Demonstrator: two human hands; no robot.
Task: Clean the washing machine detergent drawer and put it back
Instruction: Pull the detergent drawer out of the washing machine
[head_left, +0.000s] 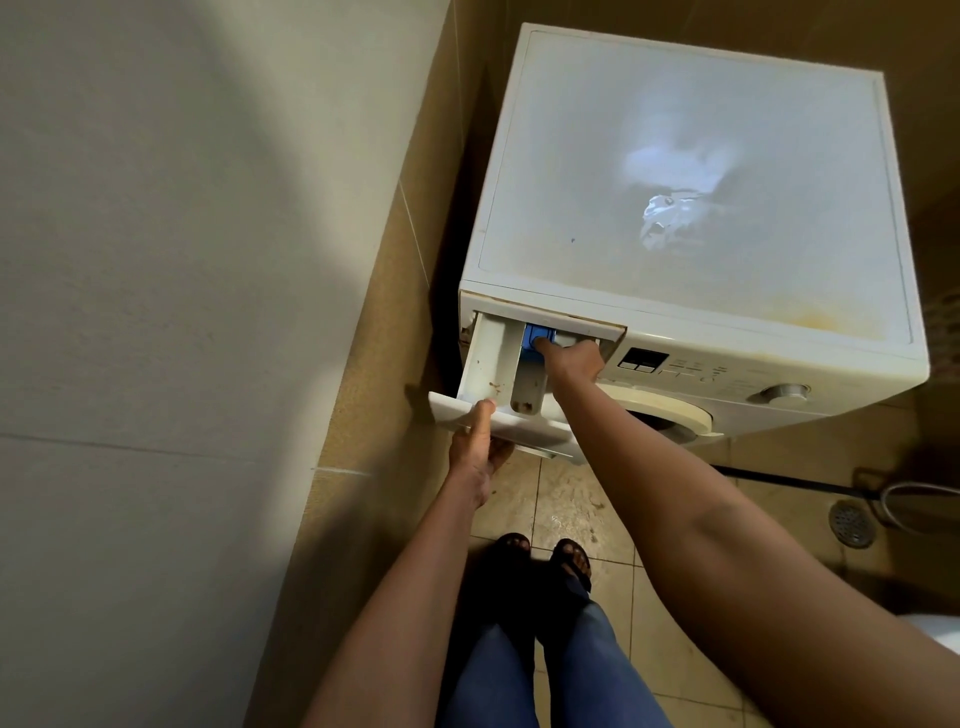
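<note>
The detergent drawer (506, 376) stands pulled well out of the washing machine (691, 234), jutting from the front panel's upper left corner toward 7 o'clock, its back end not yet free of the slot. It is a long, shallow tray of hard white plastic split lengthwise into compartments, with brown specks on the floor of the widest one and a blue insert (535, 338) at the back of the middle channel. The left hand (480, 441) grips the drawer's front face, thumb on top and fingers curled underneath, while the right hand (571, 358) reaches in at 1 o'clock of the left, index finger pressing the blue insert and the other fingers folded. I judge that the insert is the release catch and that this is the removal step, with cleaning all ahead. The drawer should be light and stiff, likely slick with residue and brittle at thin walls, so the thick front face plus a hand beneath the tray seems the safest hold. The machine's top is a smooth, faintly yellowed slab with a glare patch; a round dial (784, 392) sits at 3 o'clock of the drawer. Beige tiled floor (587, 499) lies below, with 1 round drain (852, 525) toward 4 o'clock.
</note>
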